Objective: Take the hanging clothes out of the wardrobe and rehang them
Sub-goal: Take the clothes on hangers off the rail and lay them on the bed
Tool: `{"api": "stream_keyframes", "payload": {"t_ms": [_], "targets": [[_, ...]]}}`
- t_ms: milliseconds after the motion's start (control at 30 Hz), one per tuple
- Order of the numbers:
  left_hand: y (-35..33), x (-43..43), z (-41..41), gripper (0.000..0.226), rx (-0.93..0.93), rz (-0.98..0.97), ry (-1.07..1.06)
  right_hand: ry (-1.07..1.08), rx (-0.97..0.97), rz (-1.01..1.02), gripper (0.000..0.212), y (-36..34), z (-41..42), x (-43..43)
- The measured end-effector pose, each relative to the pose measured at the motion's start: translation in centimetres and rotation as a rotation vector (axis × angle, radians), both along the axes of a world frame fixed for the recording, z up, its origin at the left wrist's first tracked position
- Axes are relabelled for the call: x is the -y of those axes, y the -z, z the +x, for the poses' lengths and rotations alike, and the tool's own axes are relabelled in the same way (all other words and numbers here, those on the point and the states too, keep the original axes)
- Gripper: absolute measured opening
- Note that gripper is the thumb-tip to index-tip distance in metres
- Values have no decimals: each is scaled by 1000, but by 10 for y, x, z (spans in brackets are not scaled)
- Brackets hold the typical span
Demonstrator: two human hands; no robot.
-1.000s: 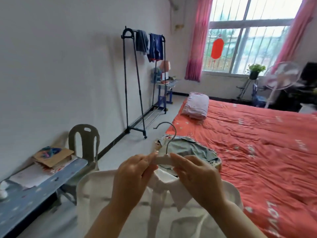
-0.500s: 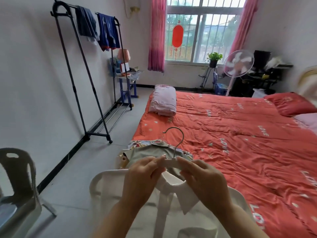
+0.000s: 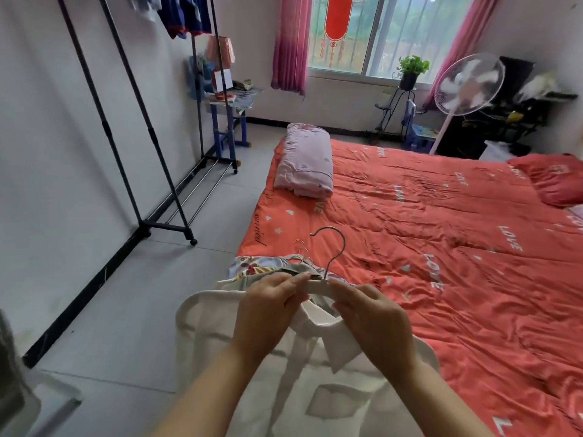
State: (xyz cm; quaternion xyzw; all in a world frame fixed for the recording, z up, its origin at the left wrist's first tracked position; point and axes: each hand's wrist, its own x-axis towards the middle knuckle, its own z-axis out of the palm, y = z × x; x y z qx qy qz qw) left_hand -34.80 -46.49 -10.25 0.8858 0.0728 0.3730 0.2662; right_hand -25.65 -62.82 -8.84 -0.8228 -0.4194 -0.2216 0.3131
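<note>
Left hand [image 3: 268, 313] and right hand [image 3: 375, 323] pinch hanger [image 3: 318, 285] carrying white shirt [image 3: 208, 345].

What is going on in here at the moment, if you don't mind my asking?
A person is holding a white shirt on a white hanger in front of them. The left hand and right hand each pinch the hanger on either side of its metal hook. More clothes on hangers lie on the near corner of the red bed. A black clothes rack stands by the left wall.
</note>
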Motion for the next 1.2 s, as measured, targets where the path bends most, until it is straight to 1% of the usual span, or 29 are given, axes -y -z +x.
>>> {"api": "stream_keyframes", "payload": {"t_ms": [133, 167, 267, 367, 533, 667, 767, 833, 900, 1033, 1100, 1133, 1200], "targets": [[18, -34, 39, 35, -105, -63, 35, -1, -17, -27, 39, 21, 44, -36], [30, -46, 59, 36, -137, -81, 26, -6, -38, -27, 39, 33, 66, -49], [44, -65, 87, 37, -215, -114, 28, -28, -68, -64, 47, 52, 97, -69], [76, -89, 131, 36, -295, -137, 3, -64, -137, -92, 40, 85, 144, -95], [129, -123, 182, 43, -462, -198, -95, -58, -245, -188, 47, 142, 194, -135], [172, -140, 206, 47, -656, -219, -155, -54, -386, -362, 49, 203, 225, -160], [202, -140, 210, 54, -832, -241, -206, -68, -484, -530, 50, 240, 237, -166], [214, -136, 208, 52, -922, -262, -218, -83, -556, -585, 47, 254, 234, -162], [220, -130, 204, 49, -991, -265, -212, -100, -582, -612, 47, 265, 228, -153], [221, -125, 192, 47, -1016, -254, -212, -99, -596, -625, 51, 268, 215, -139], [214, -125, 185, 48, -1017, -258, -237, -111, -545, -620, 55, 258, 209, -139], [209, -125, 181, 48, -1014, -257, -250, -121, -535, -614, 53, 253, 206, -141], [195, -128, 172, 49, -1005, -234, -280, -134, -579, -606, 44, 242, 201, -147]]}}
